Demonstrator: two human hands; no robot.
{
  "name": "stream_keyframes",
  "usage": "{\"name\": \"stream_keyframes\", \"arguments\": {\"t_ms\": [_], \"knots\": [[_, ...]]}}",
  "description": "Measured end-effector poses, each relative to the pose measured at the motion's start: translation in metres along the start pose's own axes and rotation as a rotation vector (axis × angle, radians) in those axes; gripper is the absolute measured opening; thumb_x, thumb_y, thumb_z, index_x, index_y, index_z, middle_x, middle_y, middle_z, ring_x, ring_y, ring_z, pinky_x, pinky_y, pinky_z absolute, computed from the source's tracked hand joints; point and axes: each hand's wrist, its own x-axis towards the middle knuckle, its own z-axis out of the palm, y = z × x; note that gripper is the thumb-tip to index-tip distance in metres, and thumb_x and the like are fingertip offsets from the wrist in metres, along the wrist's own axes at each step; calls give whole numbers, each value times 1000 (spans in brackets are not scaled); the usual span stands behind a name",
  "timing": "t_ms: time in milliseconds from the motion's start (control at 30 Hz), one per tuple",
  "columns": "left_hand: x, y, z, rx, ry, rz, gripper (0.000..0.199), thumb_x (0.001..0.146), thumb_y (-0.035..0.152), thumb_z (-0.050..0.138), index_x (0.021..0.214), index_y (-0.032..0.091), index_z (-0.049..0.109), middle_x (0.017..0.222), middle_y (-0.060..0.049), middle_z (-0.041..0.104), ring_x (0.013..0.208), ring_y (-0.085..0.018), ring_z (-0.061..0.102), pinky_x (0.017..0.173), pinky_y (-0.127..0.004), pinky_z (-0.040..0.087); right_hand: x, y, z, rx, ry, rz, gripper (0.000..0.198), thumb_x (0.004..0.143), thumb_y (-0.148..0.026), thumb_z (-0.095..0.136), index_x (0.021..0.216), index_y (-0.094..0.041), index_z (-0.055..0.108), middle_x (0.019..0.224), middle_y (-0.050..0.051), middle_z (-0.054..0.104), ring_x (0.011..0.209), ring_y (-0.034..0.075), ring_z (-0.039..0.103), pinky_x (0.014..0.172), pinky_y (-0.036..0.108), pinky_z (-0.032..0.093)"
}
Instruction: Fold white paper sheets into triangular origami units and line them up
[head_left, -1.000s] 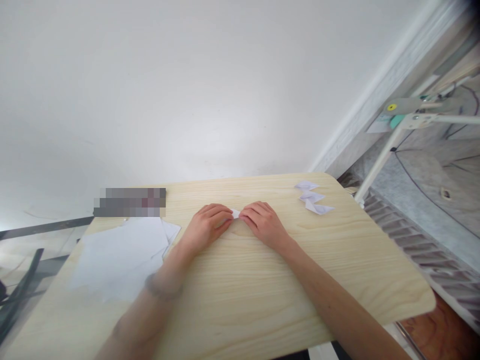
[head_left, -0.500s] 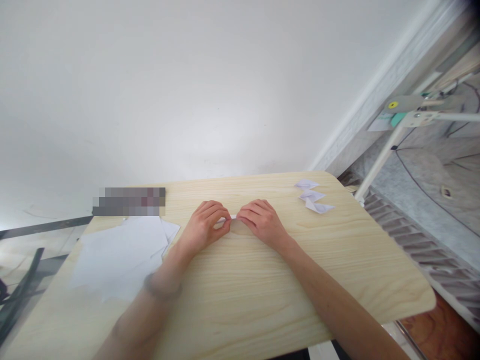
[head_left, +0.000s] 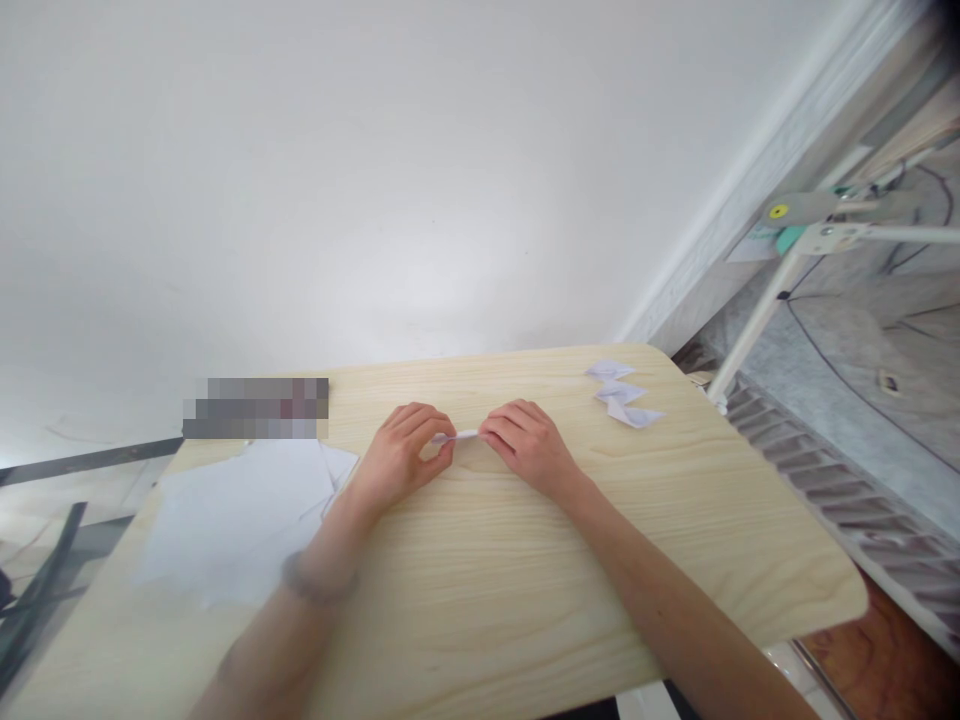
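Folded paper strip (head_left: 467,435) pinched between two hands, more of it showing than half a second ago.
The gap between the left hand (head_left: 409,450) and right hand (head_left: 531,443) is wider now, and the paper, a pointed face one second ago, appears as a thin band. The left thumb and forefinger pinch one end in a loop (a bit of paper shows through it); the right fingertips, bunched together, grip the other. Its long axis runs left to right, nearly level, above the middle of the wooden table (head_left: 480,560).
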Motion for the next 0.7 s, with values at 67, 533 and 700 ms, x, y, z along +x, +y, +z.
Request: {"name": "stream_keyframes", "arguments": {"t_ms": [67, 533, 700], "knots": [[1, 2, 2, 0, -27, 42, 10, 79, 18, 52, 85, 20, 60, 86, -4, 65, 87, -18, 56, 80, -34, 42, 1, -6, 2, -4, -19, -31, 19, 88, -25, 42, 86, -20, 60, 87, 4, 63, 86, 17, 51, 78, 31, 37], [-4, -6, 5, -40, 103, -15, 10, 80, 23, 54, 85, 21, 62, 83, -4, 67, 80, -17, 58, 76, -34, 43, -3, 11, -2, 7, 97, 41, 20, 84, -33, 50, 75, -20, 63, 78, 3, 65, 77, 15, 56, 74, 30, 39], [-5, -14, 1, -19, 193, -78, 7, 78, 22, 57, 83, 20, 62, 81, -3, 66, 77, -16, 58, 73, -32, 44, -8, 21, -7, 26, 207, 96, 15, 83, -28, 53, 76, -20, 63, 79, 3, 65, 76, 16, 57, 74, 31, 43]]}}
